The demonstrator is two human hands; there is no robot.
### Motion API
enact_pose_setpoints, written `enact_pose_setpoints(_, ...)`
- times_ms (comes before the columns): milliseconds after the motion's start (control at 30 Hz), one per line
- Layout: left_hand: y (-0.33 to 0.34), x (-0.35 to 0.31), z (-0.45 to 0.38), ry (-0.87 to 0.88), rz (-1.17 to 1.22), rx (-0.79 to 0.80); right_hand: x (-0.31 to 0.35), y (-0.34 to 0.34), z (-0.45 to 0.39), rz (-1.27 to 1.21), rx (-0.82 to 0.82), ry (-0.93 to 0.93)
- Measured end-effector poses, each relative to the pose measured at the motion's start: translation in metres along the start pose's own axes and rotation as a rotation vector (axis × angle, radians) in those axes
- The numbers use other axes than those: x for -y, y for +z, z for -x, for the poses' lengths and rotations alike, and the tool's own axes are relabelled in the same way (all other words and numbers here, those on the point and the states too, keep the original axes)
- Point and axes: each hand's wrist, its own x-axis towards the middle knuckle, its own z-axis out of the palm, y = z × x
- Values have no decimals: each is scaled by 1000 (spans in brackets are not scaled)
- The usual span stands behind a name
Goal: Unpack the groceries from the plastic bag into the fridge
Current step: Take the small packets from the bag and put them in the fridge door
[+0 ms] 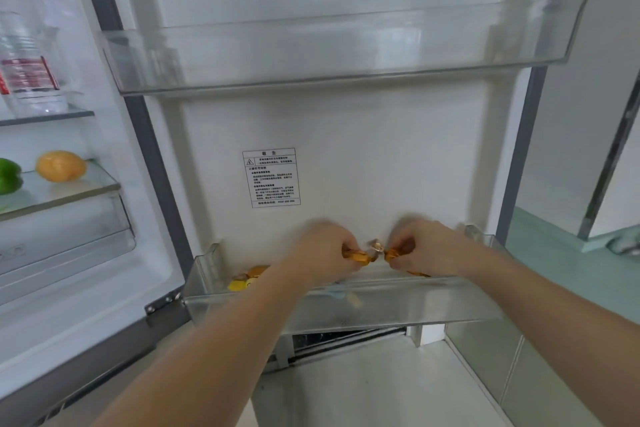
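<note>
1. The open fridge door (346, 135) fills most of your view, its white inner panel facing you with a printed warning label (271, 177) near the middle.
2. To the left you see the fridge interior (69, 253), with glass shelves and a clear drawer below them.
3. The upper door bin (339, 52), clear plastic, spans the door's width.
4. The lower door bin (346, 305), also clear, sits under your hands; several wrapped sweets lie inside it, among them a yellow one (239, 285) at its left end.
5. A clear bottle (29, 69) with a red label stands on the top shelf at the left.
6. On the shelf below, an orange-yellow fruit (60, 166) sits just beside a green pepper (9, 175) at the frame's edge.
7. Your left hand (320, 255) is over the lower bin, fingers curled around an orange-wrapped candy (356, 256).
8. Your right hand (427, 251) is close beside it, fingers pinching a second orange candy (393, 254). The hands are near each other but apart, and both are blurred.
9. Between them a twisted wrapper end (376, 246) sticks up; you cannot tell which candy it belongs to.
</note>
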Motion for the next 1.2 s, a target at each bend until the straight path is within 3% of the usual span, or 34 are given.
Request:
enact_pose_setpoints(200, 5, 4, -4, 17, -106, 80, 1, 0, 0, 42, 106, 106)
enact_pose_setpoints(467, 6, 6, -5, 42, -141, 43, -9, 6, -5, 38, 80, 161)
enact_pose_setpoints(900, 5, 8, 0, -40, 71, 59, -4, 5, -1, 9, 45, 142)
enact_pose_setpoints(1200, -8, -5, 14, -18, 109, -120, 11, -4, 15, -83, -305, 30)
